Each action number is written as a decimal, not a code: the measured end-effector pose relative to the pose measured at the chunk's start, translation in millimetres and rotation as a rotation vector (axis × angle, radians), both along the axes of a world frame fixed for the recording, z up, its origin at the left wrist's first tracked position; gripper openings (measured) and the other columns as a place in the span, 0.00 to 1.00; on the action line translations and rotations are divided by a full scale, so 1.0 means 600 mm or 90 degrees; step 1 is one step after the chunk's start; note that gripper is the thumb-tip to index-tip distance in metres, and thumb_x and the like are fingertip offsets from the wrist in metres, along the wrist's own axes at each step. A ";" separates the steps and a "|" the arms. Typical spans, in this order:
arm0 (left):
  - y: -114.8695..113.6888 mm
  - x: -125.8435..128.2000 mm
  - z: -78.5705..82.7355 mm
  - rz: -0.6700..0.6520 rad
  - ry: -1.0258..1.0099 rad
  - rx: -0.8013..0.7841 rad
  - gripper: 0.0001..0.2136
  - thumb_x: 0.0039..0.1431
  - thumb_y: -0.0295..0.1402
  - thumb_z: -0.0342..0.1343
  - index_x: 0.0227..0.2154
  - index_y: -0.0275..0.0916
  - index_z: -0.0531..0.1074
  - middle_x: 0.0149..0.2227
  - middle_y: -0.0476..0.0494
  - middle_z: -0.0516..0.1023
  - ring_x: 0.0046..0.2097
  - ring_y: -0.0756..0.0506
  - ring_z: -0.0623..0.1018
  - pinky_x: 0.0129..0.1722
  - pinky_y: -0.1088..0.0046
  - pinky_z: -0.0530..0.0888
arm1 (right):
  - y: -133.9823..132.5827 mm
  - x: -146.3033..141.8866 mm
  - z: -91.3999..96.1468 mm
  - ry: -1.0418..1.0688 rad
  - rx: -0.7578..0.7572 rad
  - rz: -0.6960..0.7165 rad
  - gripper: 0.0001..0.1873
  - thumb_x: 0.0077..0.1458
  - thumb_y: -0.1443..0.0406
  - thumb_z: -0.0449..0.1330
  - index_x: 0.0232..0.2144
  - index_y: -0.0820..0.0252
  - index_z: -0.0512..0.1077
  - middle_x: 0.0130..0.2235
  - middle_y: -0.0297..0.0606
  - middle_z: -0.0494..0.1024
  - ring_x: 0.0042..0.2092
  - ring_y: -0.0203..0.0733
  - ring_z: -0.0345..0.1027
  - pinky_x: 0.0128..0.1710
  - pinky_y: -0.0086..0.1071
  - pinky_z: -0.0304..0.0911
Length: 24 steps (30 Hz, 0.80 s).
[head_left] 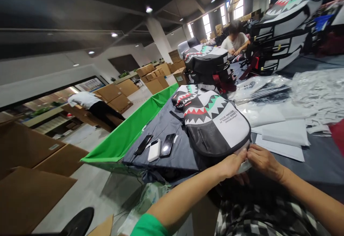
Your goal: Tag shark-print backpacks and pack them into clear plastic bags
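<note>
A black, grey and white backpack [215, 121] with a red and green shark-teeth print lies flat on the dark cloth-covered table, its rounded end towards me. At that near edge my left hand [234, 163] and my right hand [264, 161] meet, fingers closed and pinching. Between and below them shows a bit of clear plastic [244, 166], which both seem to grip; its full shape is hidden by the hands. Just beyond the backpack sits a smaller pouch [185, 96] with the same print.
Left of the backpack lie a black phone [168, 145], a white power bank [154, 150] and another dark phone [143, 144]. White sheets [285, 139] and plastic bags [317, 96] lie right. Stacked backpacks [282, 38] rise behind. A co-worker [235, 42] sits across; another person [88, 103] bends beyond green cloth [118, 135].
</note>
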<state>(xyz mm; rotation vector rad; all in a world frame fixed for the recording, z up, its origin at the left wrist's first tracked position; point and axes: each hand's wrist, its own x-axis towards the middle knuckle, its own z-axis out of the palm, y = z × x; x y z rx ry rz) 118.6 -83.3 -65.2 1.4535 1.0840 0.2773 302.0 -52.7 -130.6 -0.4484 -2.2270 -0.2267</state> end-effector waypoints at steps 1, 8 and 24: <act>-0.005 -0.007 -0.001 0.000 -0.029 -0.018 0.34 0.70 0.57 0.33 0.26 0.37 0.74 0.20 0.44 0.75 0.21 0.47 0.75 0.25 0.72 0.75 | -0.010 0.004 0.001 0.011 -0.016 -0.012 0.14 0.68 0.71 0.47 0.38 0.55 0.71 0.29 0.34 0.76 0.32 0.40 0.71 0.39 0.38 0.73; -0.021 -0.041 -0.020 -0.017 -0.077 0.152 0.20 0.66 0.49 0.51 0.27 0.38 0.74 0.26 0.46 0.77 0.25 0.50 0.74 0.30 0.74 0.73 | -0.137 0.213 0.029 0.152 -0.105 -0.427 0.14 0.64 0.58 0.59 0.50 0.52 0.72 0.45 0.41 0.80 0.45 0.46 0.75 0.49 0.41 0.69; -0.067 -0.025 -0.065 0.060 0.057 0.388 0.20 0.70 0.44 0.39 0.40 0.41 0.76 0.31 0.45 0.78 0.32 0.46 0.77 0.35 0.72 0.73 | -0.144 0.404 0.081 0.605 -0.613 -0.908 0.20 0.47 0.49 0.66 0.19 0.61 0.75 0.19 0.42 0.72 0.24 0.40 0.59 0.28 0.41 0.50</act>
